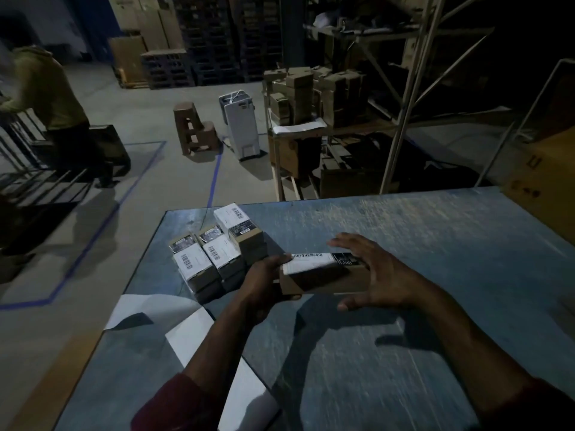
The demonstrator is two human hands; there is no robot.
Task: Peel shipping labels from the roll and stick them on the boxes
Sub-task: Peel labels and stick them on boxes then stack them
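Nearest to me, at about seven o'clock, strips of white backing paper [193, 334] lie along the near left edge of the table [435, 244], one sheet curling over that edge. From here I see a worn blue tabletop, scratched and streaked pale, with wide bare surface from one o'clock round to five.

At ten o'clock from the hands sits a cluster of small cardboard boxes [217, 259], packed touching one another close to the table's left edge; the back one stands taller. Their tops carry white labels with barcodes beside dark printed patches.

My left hand [264, 284] grips the left end of a long brown box [323, 279], fingers curled under it and thumb on top, touching the edge of the white label [311, 262] that lies along the box's upper face. The box is held just above the table, near its middle, right beside the cluster.

My right hand [379, 275] is spread at the box's right end, fingers straight and loose; it clasps nothing, and I cannot tell whether the palm touches the cardboard.

At one o'clock beyond the far edge, metal racking [413, 88] holds more cartons.
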